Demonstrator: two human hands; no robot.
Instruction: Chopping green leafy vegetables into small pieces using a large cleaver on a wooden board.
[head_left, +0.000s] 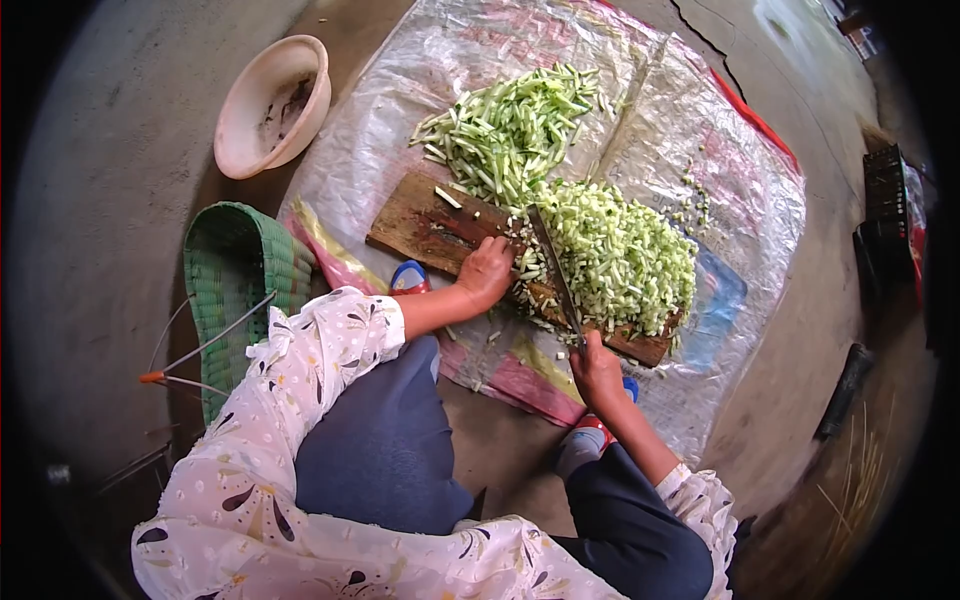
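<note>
My right hand (598, 373) is closed around the handle of a long-bladed knife (553, 270), whose blade lies across a wooden board (431, 223). At the board's middle, my left hand (489, 271) rests with curled fingers beside cut pale-green pieces (531, 262), just left of the blade; whether it grips any of them is hidden. A large heap of diced green vegetable (622, 255) covers the board's right part and spreads beyond it. Behind the board lies a pile of vegetable strips (510, 131). One strip (448, 197) sits alone on the board's left part.
A printed plastic sheet (750, 217) lies under the board and heaps. To the left stand a pale pink basin (274, 109) with dark residue and a green woven basket (225, 300) with a wire handle. A black crate (885, 187) is at the far right.
</note>
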